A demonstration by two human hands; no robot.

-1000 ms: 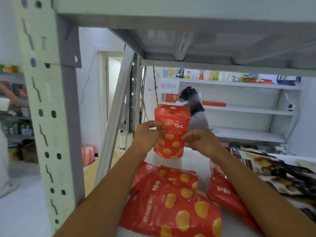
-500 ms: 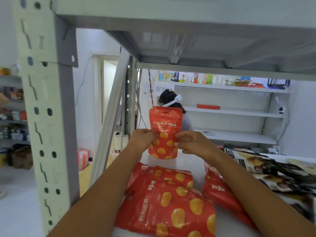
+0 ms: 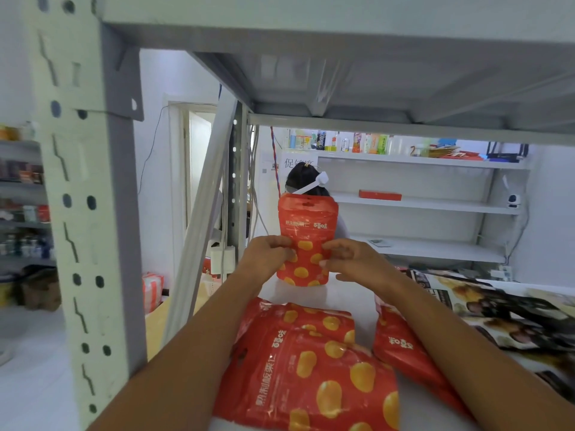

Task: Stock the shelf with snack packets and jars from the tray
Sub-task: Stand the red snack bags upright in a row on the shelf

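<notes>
Shelf (image 3: 351, 295), upright red packet (image 3: 306, 225), left hand (image 3: 267, 258), right hand (image 3: 353, 259) gripping

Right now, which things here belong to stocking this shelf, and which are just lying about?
Job in hand:
- upright red packet, pinched by left hand and right hand
- flat red packets in front
- shelf board
- dark printed packets at right

Lying about:
- bottles on the far shelf
- red box below them
- white camera

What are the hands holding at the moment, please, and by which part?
Both hold the upright red snack packet: the left hand pinches its left edge, the right hand its right edge, at mid-height.
</notes>
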